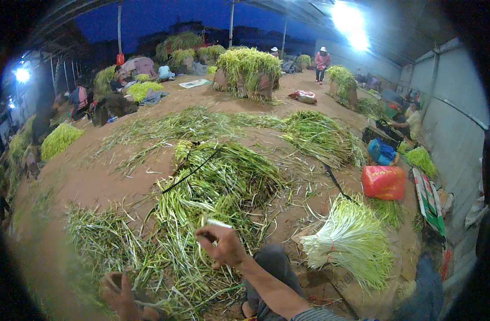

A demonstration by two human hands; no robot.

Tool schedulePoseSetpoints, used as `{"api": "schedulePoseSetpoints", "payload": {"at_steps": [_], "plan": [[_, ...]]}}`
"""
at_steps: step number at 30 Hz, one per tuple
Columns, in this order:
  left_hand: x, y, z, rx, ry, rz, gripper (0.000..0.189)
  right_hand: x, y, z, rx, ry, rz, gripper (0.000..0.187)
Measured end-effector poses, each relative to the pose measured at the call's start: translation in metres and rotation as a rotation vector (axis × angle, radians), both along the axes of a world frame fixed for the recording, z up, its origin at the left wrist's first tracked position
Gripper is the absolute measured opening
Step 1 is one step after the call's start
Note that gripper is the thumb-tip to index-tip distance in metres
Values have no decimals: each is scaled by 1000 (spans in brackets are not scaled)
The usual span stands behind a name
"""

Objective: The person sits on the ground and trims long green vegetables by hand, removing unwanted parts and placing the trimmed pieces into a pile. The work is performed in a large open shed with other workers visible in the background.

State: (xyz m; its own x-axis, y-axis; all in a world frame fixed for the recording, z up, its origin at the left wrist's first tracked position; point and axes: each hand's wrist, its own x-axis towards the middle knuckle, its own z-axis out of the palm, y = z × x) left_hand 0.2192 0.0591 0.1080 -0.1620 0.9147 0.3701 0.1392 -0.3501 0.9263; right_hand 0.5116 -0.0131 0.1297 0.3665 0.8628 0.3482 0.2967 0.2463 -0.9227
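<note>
My right hand [224, 244] is raised over a heap of long green-and-white vegetable stalks [188, 224], its fingers closed on a pale stalk. At the lower left, my left hand [122, 295] has its thumb and fingers curled around what looks like thin stalks; blur hides the details. A larger pile of green stalks [245, 172] with a black strap across its left part lies just beyond the hands. To the right rests a trimmed bundle of pale yellow-green stalks [345, 244], tied with red bands, its white ends towards me.
Loose stalks [321, 136] lie farther off. On the right are a red sack [383, 182], a blue bag [381, 152], a black crate [379, 138] and a flattened carton [427, 200]. Tall wrapped stacks of greens [247, 72] stand behind. Other people sit left and right; one person [322, 64] stands far back.
</note>
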Motion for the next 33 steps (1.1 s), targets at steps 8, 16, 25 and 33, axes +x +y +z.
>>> {"api": "schedulePoseSetpoints", "payload": {"at_steps": [8,16,25,33], "plan": [[21,-5,3,-15,170,-214,9,30,-35,21,-132,-113,-211,17],[31,-5,-7,4,8,-171,11,24,-49,23,527,-294,-172,14],[63,-27,10,61,279,-386,25,14,-75,29,439,-318,290,25],[78,-55,32,-320,87,-1011,29,0,-88,47,676,49,407,16]]}}
